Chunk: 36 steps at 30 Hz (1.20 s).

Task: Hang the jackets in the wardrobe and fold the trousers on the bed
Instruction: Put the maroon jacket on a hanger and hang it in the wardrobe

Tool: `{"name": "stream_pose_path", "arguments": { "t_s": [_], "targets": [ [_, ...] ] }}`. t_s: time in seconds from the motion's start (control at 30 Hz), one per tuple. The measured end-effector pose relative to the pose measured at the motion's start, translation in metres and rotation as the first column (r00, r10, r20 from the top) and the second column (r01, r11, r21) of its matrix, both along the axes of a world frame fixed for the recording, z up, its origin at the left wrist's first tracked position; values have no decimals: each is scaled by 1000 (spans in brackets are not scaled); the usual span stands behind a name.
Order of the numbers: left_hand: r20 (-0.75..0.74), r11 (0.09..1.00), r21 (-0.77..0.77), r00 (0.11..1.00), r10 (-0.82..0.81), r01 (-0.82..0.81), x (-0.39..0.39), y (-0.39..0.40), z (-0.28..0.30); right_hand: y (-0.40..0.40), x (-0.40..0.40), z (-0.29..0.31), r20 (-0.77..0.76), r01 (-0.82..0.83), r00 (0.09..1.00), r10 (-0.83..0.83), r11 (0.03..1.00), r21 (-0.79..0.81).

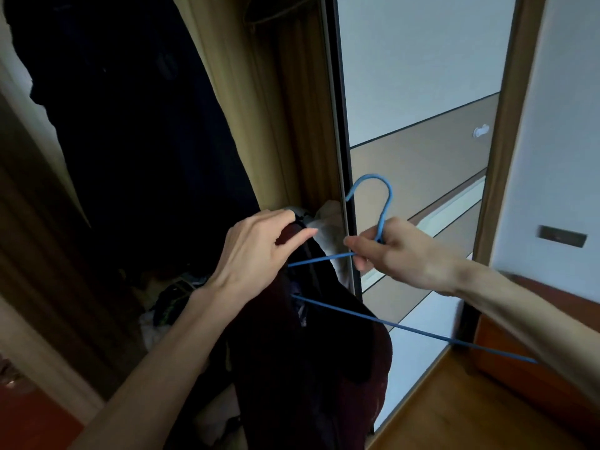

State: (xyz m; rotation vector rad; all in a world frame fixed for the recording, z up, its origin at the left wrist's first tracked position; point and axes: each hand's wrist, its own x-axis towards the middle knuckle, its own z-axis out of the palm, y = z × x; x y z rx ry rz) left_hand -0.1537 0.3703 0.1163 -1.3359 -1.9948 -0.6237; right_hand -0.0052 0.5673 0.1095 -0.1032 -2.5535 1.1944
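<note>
The dark maroon jacket (pixel 311 352) is seen nearest, hanging limp from collar level down past the bottom of the view. Its collar edge is pinched by the left hand (pixel 256 251), thumb and curled fingers closed on the cloth near a pale lining or label. A blue wire hanger (pixel 383 206) is held by the right hand (pixel 399 251), fingers closed round the neck just below the hook, hook upright. One hanger arm is already run under the cloth beside the left hand; the other arm is bare and slants toward the lower right, passing under the right forearm.

Step in hand, as judged: hanger being fed into the jacket before hanging. To do it well, the collar should be held open and taut by the left hand while the inserted arm is seated fully in its shoulder; the free shoulder should then be drawn over the bare arm. The hook should be kept upright and the cloth centred on the neck, or the jacket may slide off one side.

The jacket lies left of and below the right-hand grip, touching the hanger only on its left arm.

Behind, the open wardrobe (pixel 285 125) with a dark hanging garment (pixel 136 125) is noted; the sliding mirror door (pixel 422 92) stands to the right. Rail not visible.
</note>
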Motion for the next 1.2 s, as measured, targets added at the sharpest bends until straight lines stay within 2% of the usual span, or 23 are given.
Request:
{"name": "stream_pose_path", "arguments": {
  "t_s": [0.17, 0.27, 0.43, 0.53, 0.67, 0.87, 1.07, 1.2],
  "targets": [
    [-142, 994, -99, 988, -62, 48, 6, -2, 4, -11, 2, -5, 88, -57, 995, 51, 997, 58],
    [-116, 994, -102, 992, -46, 35, -3, -10, 6, 3, 22, 11, 112, -92, 990, 82, 992, 82],
    [-39, 989, -126, 995, -88, 82, -11, -11, -4, 28, 47, 35, 101, -92, 990, 101, 992, -90],
    [-20, 983, -135, 991, -129, 125, -5, -4, -6, 15, 37, 25, 105, -50, 992, 62, 992, -119],
    [-53, 976, -143, 983, -176, 167, 14, 7, -12, -17, 16, -1, 36, 35, 999, -34, 998, -45],
    [-54, 975, -141, 982, -178, 169, 25, 11, -32, -35, 11, -43, -106, 147, 980, -169, 972, -184],
    [-214, 959, -282, 972, -93, 30, 28, 14, -41, -42, 17, -67, -190, 178, 949, -251, 926, -333],
    [-315, 925, -379, 936, -160, 31, 16, 12, -34, -42, 14, -71, -215, 161, 943, -253, 916, -368]
  ]
}}
